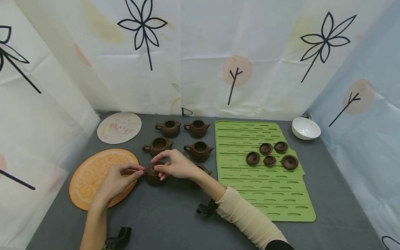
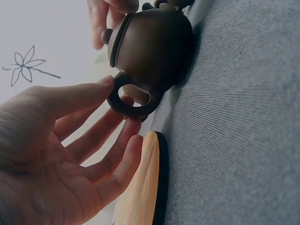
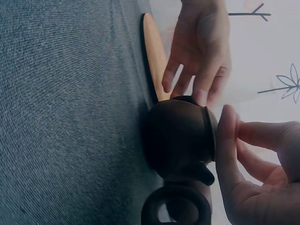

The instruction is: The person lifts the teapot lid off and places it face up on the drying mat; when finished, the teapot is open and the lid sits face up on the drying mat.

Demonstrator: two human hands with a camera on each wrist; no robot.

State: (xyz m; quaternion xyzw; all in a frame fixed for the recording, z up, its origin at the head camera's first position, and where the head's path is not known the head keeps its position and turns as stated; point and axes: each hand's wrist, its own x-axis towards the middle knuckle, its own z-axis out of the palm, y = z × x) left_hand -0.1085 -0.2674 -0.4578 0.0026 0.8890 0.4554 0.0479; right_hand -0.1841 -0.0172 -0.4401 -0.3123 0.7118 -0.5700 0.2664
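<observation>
A small dark brown clay teapot stands on the grey cloth with its lid seated on top. Thumb and fingers of my left hand pinch its ring handle. My right hand is over the lid, its fingers spread apart around the round knob. The knob stays visible in the left wrist view; contact is unclear. Behind are several lidless teapots, and another teapot is partly hidden by my right wrist. Several brown lids lie on the green mat.
An orange-patterned round board lies at the left, near my left hand. Behind it is a pale round mat. A white bowl stands at the back right. Printed cloth walls in the grey table.
</observation>
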